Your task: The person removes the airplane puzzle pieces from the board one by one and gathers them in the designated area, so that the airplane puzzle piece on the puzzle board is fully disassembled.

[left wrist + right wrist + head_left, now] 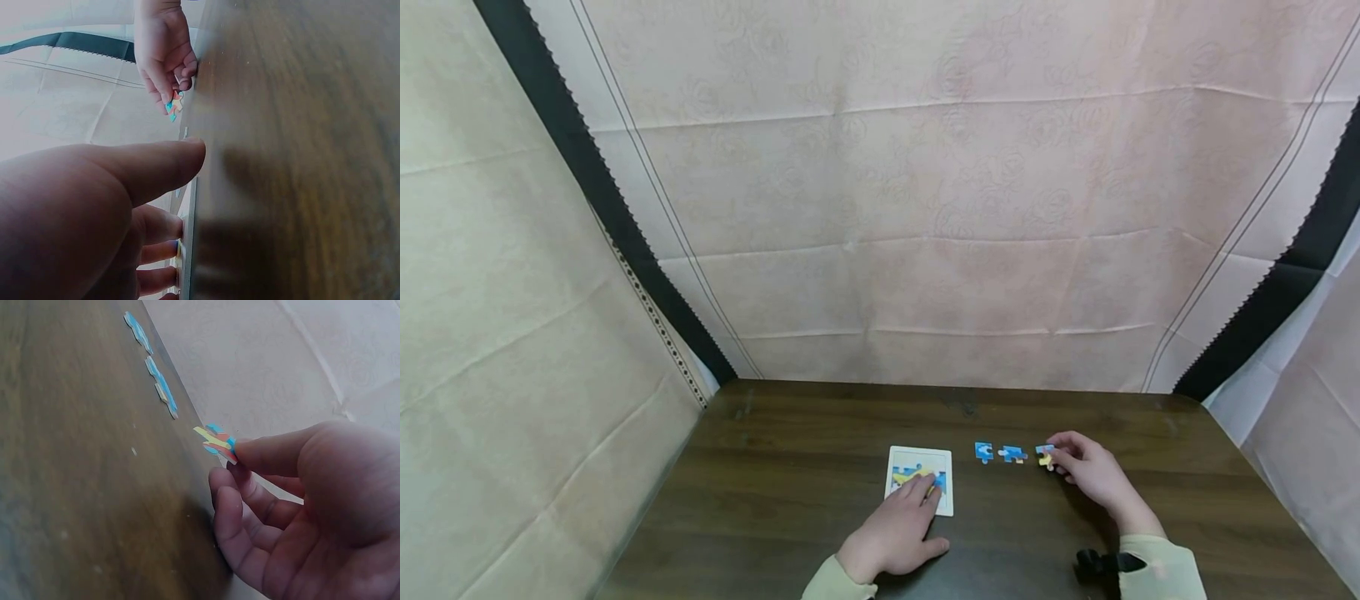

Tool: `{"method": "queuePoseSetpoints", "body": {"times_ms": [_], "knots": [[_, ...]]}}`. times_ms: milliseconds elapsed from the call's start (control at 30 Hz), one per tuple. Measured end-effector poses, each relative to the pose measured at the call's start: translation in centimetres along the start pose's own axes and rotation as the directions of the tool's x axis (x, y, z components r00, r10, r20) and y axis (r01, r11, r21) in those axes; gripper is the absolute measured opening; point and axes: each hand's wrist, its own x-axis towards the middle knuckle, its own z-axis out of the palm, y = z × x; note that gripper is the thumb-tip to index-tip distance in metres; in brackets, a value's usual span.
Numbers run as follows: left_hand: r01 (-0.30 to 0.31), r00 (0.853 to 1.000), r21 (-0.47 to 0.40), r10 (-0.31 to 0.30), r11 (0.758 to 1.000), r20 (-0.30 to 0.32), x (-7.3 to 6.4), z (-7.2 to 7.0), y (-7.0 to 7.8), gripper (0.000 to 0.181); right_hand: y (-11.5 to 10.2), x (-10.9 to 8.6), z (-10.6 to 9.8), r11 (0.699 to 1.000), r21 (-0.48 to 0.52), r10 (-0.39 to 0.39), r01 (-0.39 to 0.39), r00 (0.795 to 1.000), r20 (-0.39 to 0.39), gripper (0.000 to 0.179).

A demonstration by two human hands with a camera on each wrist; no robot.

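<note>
My right hand pinches a blue, yellow and red jigsaw puzzle piece between thumb and fingers, at the right end of a short row. Two blue puzzle pieces lie to its left on the table, one at the row's left end and one in the middle. My left hand rests with outstretched fingers on a white-framed puzzle board, its thumb spread to the side. Blue and yellow pieces show inside the frame, partly hidden under the fingers.
The dark brown wooden table carries everything. Pale cloth hangs behind its far edge, with more cloth on both sides. A black strap sits at my right cuff.
</note>
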Motion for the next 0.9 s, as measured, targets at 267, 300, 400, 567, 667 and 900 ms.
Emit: {"method": "queuePoseSetpoints", "body": {"times_ms": [267, 300, 400, 567, 667, 900], "knots": [[-0.005, 1.0, 0.01, 0.005, 1.0, -0.006, 0.1, 0.11, -0.07, 0.074, 0.25, 0.01, -0.17, 1.0, -0.011, 0.014, -0.014, 1.0, 0.002, 0.029], [-0.006, 1.0, 0.011, 0.006, 1.0, -0.006, 0.1, 0.12, -0.08, 0.074, 0.26, -0.02, -0.17, 1.0, -0.011, 0.015, -0.015, 1.0, 0.002, 0.029], [-0.004, 1.0, 0.009, 0.004, 1.0, -0.001, 0.11, 0.07, -0.07, 0.074, 0.28, -0.04, -0.15, 1.0, -0.011, 0.02, -0.02, 1.0, -0.001, 0.029], [-0.006, 1.0, 0.014, 0.006, 1.0, -0.003, 0.07, 0.08, -0.05, 0.074, 0.32, -0.05, -0.08, 1.0, -0.013, 0.024, -0.024, 1.0, -0.002, 0.028], [-0.011, 1.0, 0.019, 0.012, 1.0, -0.01, 0.02, 0.17, -0.06, 0.074, 0.38, -0.05, -0.09, 1.0, -0.016, 0.021, -0.021, 1.0, -0.001, 0.028], [-0.009, 1.0, 0.011, 0.009, 1.0, -0.004, 0.07, 0.17, -0.1, 0.074, 0.24, -0.13, -0.04, 1.0, -0.02, 0.009, -0.01, 1.0, -0.005, 0.028]]}}
